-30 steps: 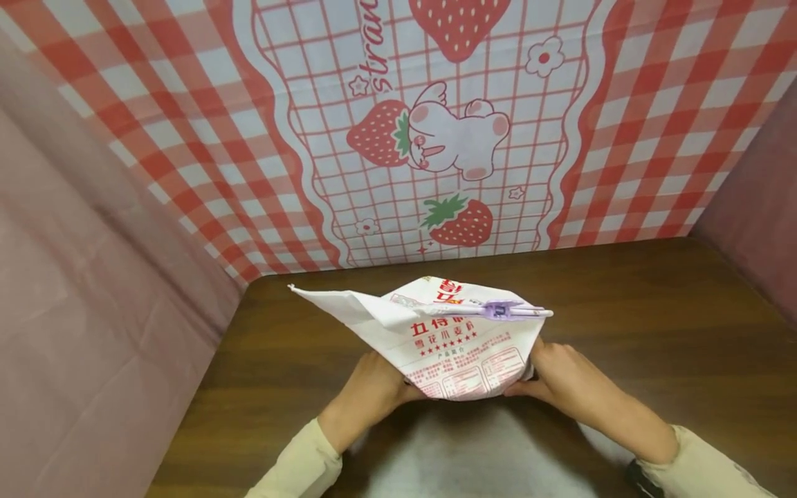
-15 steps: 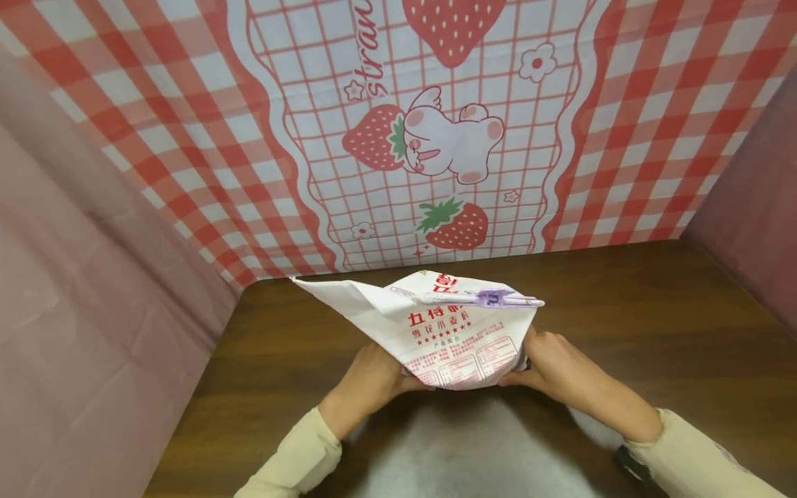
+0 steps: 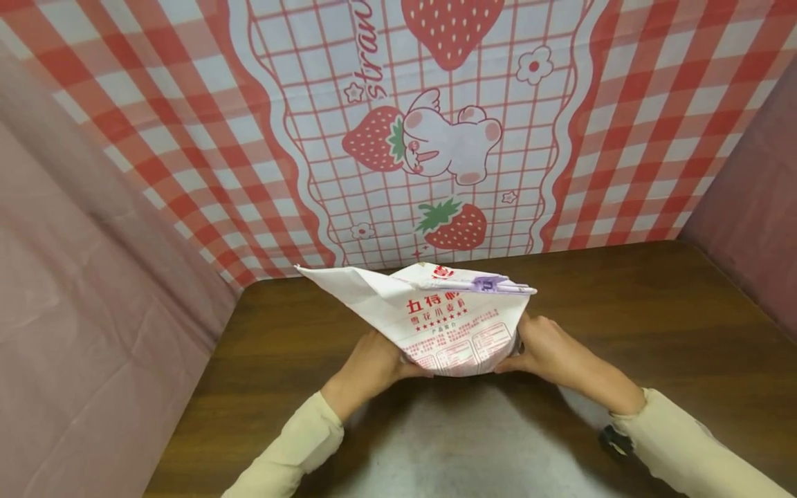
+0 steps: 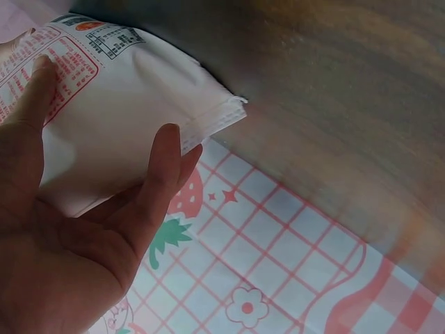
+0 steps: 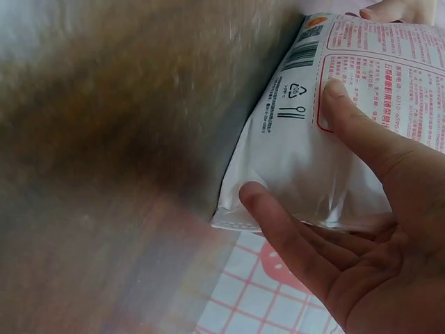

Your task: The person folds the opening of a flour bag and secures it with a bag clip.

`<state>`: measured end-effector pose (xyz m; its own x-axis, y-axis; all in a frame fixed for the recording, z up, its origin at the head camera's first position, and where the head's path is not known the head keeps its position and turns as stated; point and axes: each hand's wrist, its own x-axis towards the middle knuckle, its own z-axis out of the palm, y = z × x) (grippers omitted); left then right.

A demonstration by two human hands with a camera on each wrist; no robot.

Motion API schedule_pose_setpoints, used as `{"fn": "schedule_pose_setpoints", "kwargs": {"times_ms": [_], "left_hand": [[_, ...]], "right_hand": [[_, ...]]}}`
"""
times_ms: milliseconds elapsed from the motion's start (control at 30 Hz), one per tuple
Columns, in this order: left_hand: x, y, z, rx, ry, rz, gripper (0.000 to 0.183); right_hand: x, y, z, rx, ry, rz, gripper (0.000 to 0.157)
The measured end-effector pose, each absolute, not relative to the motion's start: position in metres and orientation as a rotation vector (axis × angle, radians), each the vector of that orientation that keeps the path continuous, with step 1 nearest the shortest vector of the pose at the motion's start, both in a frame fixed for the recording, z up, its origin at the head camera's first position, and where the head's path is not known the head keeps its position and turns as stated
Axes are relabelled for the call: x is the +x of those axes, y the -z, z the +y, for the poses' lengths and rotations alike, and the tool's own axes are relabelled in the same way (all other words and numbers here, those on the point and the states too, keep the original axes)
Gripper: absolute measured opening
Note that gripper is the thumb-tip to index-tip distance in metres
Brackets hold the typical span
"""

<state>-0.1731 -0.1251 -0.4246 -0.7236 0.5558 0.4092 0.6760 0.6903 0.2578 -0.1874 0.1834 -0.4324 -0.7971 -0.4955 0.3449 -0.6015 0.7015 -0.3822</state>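
A white flour bag (image 3: 454, 332) with red printing stands over the table in the head view, its top folded to a point on the left. A purple bag clip (image 3: 488, 283) lies across its upper part. My left hand (image 3: 373, 360) grips the bag's left side, the thumb in front; the left wrist view shows the fingers along a lower corner of the bag (image 4: 125, 104). On the other side my right hand (image 3: 554, 353) holds the bag, thumb on the printed panel and fingers around the side in the right wrist view. In the head view most fingers are hidden behind it.
The brown wooden table (image 3: 654, 332) runs back to a red-checked strawberry cloth (image 3: 249, 138) hung as a wall. Pinkish cloth (image 3: 75, 290) hangs at the left, with more at the right. A small dark object (image 3: 616, 443) shows beside the right sleeve.
Both hands and the flour bag have shifted away from the person, toward the cloth wall, and slightly left. The hold on the bag looks the same.
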Motion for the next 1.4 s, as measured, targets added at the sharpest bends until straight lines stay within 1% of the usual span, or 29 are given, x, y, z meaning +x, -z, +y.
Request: {"fn": "schedule_pose_setpoints", "kwargs": {"times_ms": [200, 633, 1200, 1400], "left_hand": [[-0.185, 0.424, -0.125, -0.956, 0.581, -2.632, 0.075], [-0.213, 0.425, -0.126, -0.914, 0.537, -2.65, 0.075], [-0.249, 0.421, -0.124, -0.896, 0.535, -2.724, 0.08], [-0.265, 0.421, -0.124, -0.875, 0.524, -2.766, 0.082]], "right_hand": [[-0.2, 0.432, 0.183, 0.857, -0.717, -2.698, 0.08], [-0.236, 0.435, 0.184, 0.882, -0.774, -2.729, 0.104], [-0.271, 0.434, 0.183, 0.81, -0.825, -2.806, 0.11], [-0.284, 0.432, 0.181, 0.776, -0.843, -2.851, 0.105]]}}
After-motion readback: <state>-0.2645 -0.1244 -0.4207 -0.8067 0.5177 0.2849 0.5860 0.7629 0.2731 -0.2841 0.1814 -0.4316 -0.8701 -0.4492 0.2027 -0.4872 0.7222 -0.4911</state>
